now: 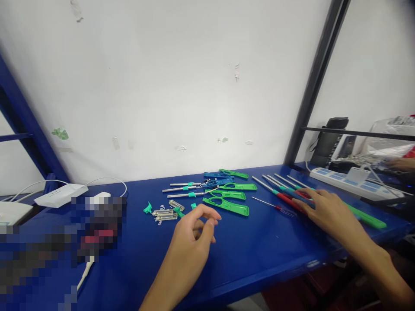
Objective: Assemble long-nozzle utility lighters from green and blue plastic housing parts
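My left hand (193, 235) hovers over the near middle of the table, fingers loosely curled, thumb apart and nothing visible in them. On the right, my right hand (324, 211) is around a blue-handled long-necked lighter (301, 198); its fingers partly cover the handle. Beside it lie a red-handled lighter (287, 201) and a green-handled one (368, 218). A thin screwdriver (267, 203) lies just left of them. Beyond my left hand are green handle shells (230, 206), blue shells (220, 182), metal lighter tubes (180, 195), clear fuel tanks (167, 215) and small teal pieces (148, 208).
The blue table (240, 255) meets a white wall (181, 86). A white power strip (352, 183) sits at the right behind a dark post (311, 82). White packets and cables (61, 194) lie at the left, near a pixelated area. Another person's hand (402, 164) shows at far right.
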